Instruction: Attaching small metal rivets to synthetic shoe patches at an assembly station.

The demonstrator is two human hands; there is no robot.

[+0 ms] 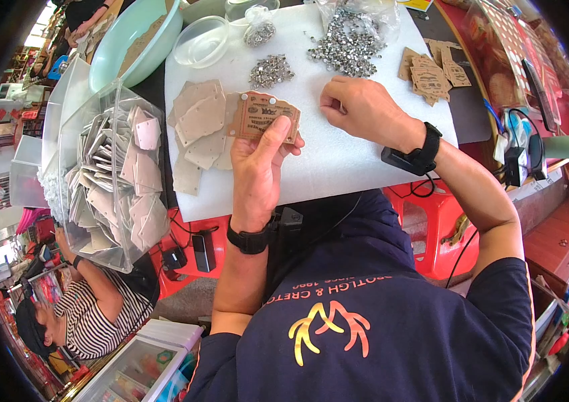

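Note:
My left hand (pixel 257 171) grips a brown printed label patch (pixel 257 114), thumb pressed flat on its front. Two pale metal studs show along the patch's upper edge. To the right, my right hand (pixel 358 107) hovers over the white board with its fingers curled together; whatever they may pinch is hidden. Just beyond it spreads a large pile of small metal studs (pixel 348 50). A smaller heap of metal pieces (pixel 272 71) lies beyond the patch. Grey-backed patches (pixel 198 114) are stacked loosely left of my left hand.
The white board (pixel 391 161) covers the work surface. At left stand a clear bin (pixel 123 221) full of patches and a pale green basin (pixel 169 40). More brown patches (pixel 430 77) lie at right. Red stools (pixel 432 231) sit below the board; another person (pixel 100 308) is at lower left.

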